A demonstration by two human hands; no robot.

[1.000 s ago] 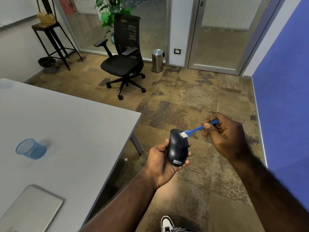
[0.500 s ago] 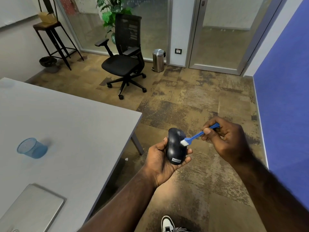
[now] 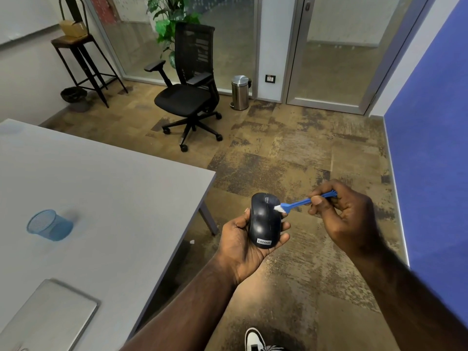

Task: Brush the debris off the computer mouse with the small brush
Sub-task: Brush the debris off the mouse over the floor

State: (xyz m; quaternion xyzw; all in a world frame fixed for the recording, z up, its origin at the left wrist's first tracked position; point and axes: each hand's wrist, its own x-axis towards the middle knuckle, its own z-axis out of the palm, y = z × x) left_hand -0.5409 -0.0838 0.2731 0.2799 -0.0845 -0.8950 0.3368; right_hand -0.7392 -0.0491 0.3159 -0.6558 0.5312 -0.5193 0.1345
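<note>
A black computer mouse (image 3: 263, 221) with a Lenovo label rests top-up in the palm of my left hand (image 3: 240, 247), held over the floor to the right of the table. My right hand (image 3: 347, 216) pinches the handle of a small blue brush (image 3: 296, 204). The brush's white bristles touch the mouse's upper right side, beside the scroll wheel. No debris is visible on the mouse at this size.
A grey table (image 3: 106, 198) fills the left, with a blue mesh cup (image 3: 49, 225) and a closed silver laptop (image 3: 48, 317) on it. A black office chair (image 3: 190, 97), a steel bin (image 3: 240, 92) and a stool (image 3: 81, 51) stand farther off. A blue wall (image 3: 430, 148) is at right.
The brush head went down the mouse's right side, then came back up near the scroll wheel. My left hand kept the mouse steady.
</note>
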